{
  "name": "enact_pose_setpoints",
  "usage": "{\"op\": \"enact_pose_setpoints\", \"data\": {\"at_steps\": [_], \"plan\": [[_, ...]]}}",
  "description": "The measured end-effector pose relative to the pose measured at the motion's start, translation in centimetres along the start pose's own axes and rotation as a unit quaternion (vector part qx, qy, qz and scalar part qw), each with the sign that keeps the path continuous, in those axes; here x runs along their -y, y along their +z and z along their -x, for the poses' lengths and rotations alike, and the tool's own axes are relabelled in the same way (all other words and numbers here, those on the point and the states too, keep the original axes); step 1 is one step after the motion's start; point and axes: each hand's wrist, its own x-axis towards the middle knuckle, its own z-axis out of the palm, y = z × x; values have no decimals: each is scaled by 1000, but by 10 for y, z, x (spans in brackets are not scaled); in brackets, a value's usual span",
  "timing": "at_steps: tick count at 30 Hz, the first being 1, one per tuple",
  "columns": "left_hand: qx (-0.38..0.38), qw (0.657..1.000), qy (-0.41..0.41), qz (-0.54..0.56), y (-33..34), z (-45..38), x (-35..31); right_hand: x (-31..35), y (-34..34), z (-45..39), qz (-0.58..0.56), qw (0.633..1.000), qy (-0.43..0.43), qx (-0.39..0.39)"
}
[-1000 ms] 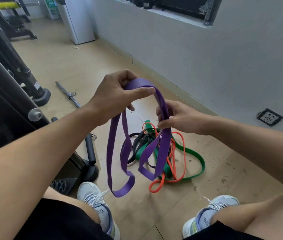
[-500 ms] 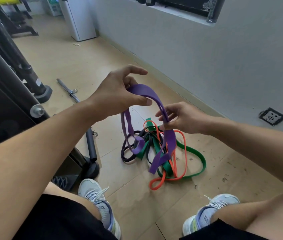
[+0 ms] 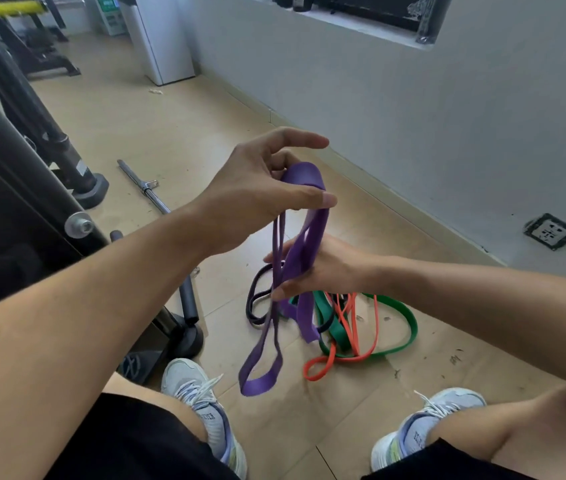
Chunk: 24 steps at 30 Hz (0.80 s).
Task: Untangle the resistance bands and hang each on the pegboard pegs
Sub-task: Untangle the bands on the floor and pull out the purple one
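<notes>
A wide purple band [image 3: 312,237] hangs in folded loops from my left hand [image 3: 261,195], which pinches its top fold between thumb and fingers, index finger stretched out above. Lower down, my right hand [image 3: 323,268] holds the hanging purple strands with fingers curled round them. One purple loop dangles to just above the floor between my shoes. On the floor behind it lie a green band [image 3: 403,327], an orange band [image 3: 347,355] and a dark purple-black band [image 3: 257,299], still crossing one another. No pegboard is in view.
A grey wall [image 3: 413,133] with a socket [image 3: 551,233] runs along the right. A steel bar [image 3: 146,192] lies on the wooden floor, beside black gym machine frames [image 3: 15,188] at left. My two shoes [image 3: 202,407] stand at the bottom.
My right hand has dropped lower along the purple band and closed round its strands. The left hand stays at the top fold, and a long purple loop hangs lower again.
</notes>
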Motion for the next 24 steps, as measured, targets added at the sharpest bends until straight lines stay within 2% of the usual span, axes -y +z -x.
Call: {"op": "enact_pose_setpoints", "data": {"at_steps": [5, 12, 17, 24], "plan": [[-20, 999, -7, 38, -6, -2, 3, 2, 9, 1, -81, 996, -12, 39], [-56, 998, -35, 10, -19, -2, 1, -9, 0, 2, -92, 994, 21, -49], [-37, 999, -32, -15, -15, -2, 0, -13, -1, -1, -35, 997, 20, -72], [-25, 999, -25, -24, -8, 1, 1, -20, -5, -1, -62, 994, 14, -91]]}}
